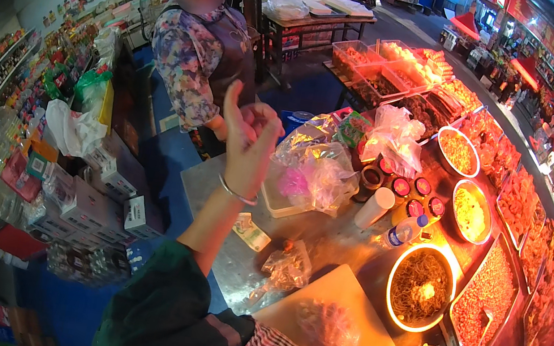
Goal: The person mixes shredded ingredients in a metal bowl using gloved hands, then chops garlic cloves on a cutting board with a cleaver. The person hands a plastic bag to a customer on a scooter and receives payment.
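Note:
My left hand [253, 133], with a bangle at the wrist, is raised over the near edge of the metal table [210, 178]. One finger points up, others are curled, and nothing shows in it. The hand overlaps the end of another person's forearm [216, 124], hiding that person's hand; contact cannot be told. Below my wrist a banknote [251, 232] lies on the table, beside a knotted clear plastic bag with food [286, 268]. A cutting board [357, 318] carries a crumpled plastic bag [328, 327]. My right hand is out of view.
Across the table stand a bowl of dark noodles [419, 290], lidded jars [401, 187], a plastic bottle [406, 230], a white cylinder [375, 207] and a tray of peanuts [487, 296]. A person in an apron [237, 51] stands opposite. Stacked boxes [95, 208] are at left.

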Demonstrator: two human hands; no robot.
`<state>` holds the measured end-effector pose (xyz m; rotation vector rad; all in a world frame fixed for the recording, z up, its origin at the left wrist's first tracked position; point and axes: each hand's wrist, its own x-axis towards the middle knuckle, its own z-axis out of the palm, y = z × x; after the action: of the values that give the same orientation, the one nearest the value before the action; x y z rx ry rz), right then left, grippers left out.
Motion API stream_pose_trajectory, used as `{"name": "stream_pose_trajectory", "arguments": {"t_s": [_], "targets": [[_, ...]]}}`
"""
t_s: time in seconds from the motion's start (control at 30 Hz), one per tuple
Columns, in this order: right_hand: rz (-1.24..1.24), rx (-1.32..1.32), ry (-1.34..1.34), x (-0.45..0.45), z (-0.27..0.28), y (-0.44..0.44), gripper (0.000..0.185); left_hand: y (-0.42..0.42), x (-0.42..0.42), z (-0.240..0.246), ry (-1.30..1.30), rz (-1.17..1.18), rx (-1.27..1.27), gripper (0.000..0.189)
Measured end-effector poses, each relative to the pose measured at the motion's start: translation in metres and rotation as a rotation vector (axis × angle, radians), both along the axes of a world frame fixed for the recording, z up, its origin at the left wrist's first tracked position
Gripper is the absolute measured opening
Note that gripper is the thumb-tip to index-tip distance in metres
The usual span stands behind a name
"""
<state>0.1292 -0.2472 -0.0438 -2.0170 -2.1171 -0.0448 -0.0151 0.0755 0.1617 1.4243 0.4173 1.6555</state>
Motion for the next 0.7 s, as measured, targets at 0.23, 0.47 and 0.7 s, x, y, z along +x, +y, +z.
{"name": "stream_pose_trajectory", "arguments": {"t_s": [0.23,0.47,0.7], "targets": [[-0.027,0.005,0.141,-0.004,-0.016,-0.003,0.017,-0.116,0.023,-0.126,0.773,-0.479,-0.062,0.047],[-0.126,0.011,0.253,-0.002,-0.028,-0.018,0.015,-0.197,0.019,-0.216,1.153,-0.737,0.273,0.097],[-0.256,-0.045,0.37,0.013,-0.05,-0.054,0.013,-0.232,0.029,-0.226,1.146,-0.86,0.46,0.107]]}}
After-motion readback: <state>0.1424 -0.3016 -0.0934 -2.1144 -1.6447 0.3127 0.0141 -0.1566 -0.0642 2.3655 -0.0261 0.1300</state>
